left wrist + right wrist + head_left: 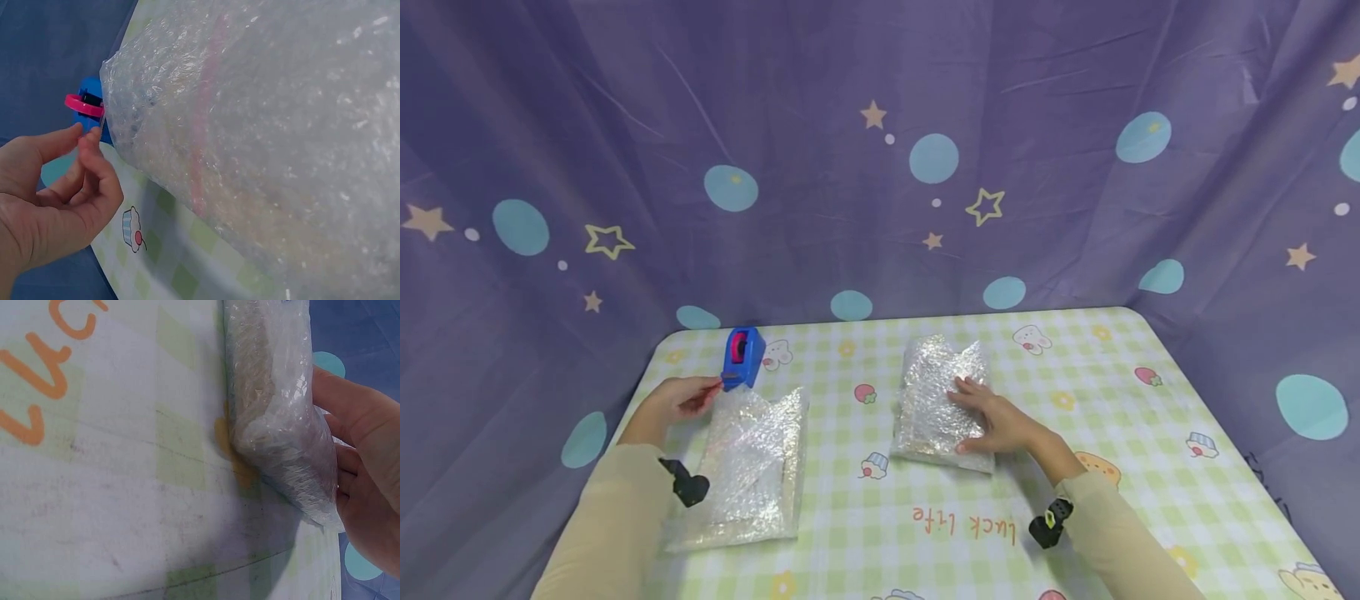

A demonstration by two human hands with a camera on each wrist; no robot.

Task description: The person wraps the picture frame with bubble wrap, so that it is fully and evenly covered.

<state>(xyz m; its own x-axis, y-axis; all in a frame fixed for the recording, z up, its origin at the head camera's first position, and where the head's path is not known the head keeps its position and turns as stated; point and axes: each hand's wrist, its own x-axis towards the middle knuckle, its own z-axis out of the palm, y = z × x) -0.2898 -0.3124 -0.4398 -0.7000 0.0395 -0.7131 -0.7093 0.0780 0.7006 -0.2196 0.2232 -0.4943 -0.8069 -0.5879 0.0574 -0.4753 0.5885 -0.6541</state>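
Note:
At the left of the table stands a blue tape dispenser (pixel 743 358) with a pink core. My left hand (pixel 688 397) is at its near end; the left wrist view shows thumb and forefinger (pixel 92 145) pinched together at what looks like the end of the clear tape, which is hard to make out. A bubble-wrap package (pixel 752 467) lies just below that hand, and a pink band shows through the wrap. On a second bubble-wrap package (pixel 936 408), nearer the middle, my right hand (pixel 1000 422) rests with fingers spread over its right side.
A green checked tablecloth (pixel 850 442) with printed cartoons and lettering covers the table. Purple curtains (pixel 820 225) with stars and blue dots hang behind it and at both sides. Each wrist wears a small black camera (pixel 1051 525).

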